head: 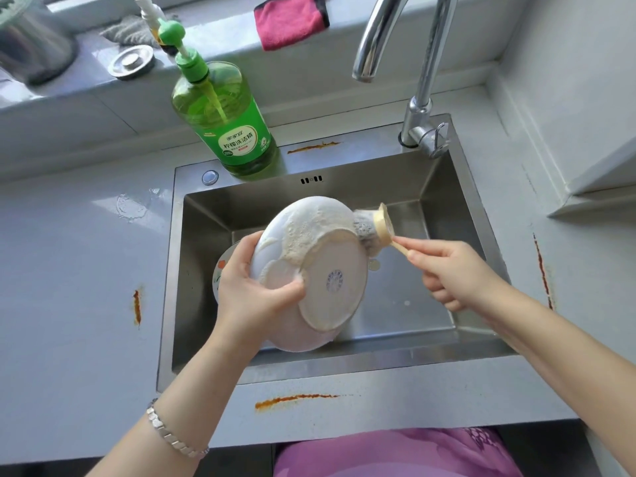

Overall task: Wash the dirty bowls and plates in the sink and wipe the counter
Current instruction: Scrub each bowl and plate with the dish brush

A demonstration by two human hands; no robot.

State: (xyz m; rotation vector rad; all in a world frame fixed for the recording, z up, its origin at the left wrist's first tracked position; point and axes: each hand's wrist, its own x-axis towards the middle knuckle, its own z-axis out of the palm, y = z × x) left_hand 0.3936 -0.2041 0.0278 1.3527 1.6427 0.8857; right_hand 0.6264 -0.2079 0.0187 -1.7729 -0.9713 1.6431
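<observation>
Over the steel sink (pixel 413 187), the left hand (pixel 254 290) gripped a sudsy, upturned bowl (pixel 337 280) by its rim. The right hand (pixel 454 273) pinched a brush (pixel 378 222) against it. Orange smears (pixel 296 400) streaked the grey counter (pixel 69 304), near and left.

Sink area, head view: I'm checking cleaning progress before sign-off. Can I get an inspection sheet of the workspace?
Surface: grey counter with orange-brown streaks around the sink; water puddle at back left.
Job's things: sudsy plate tilted over the sink, underside to the camera; second dish partly hidden behind the left hand; brush head against the plate's rim.
Clutter: detergent bottle on the sink's rear ledge; pink cloth, grey cloth and strainer plug on the sill.
Grippers: left hand grips the plate; right hand pinches the brush handle.
Cables: nothing seen.
Surroundings: faucet, no water seen running.
</observation>
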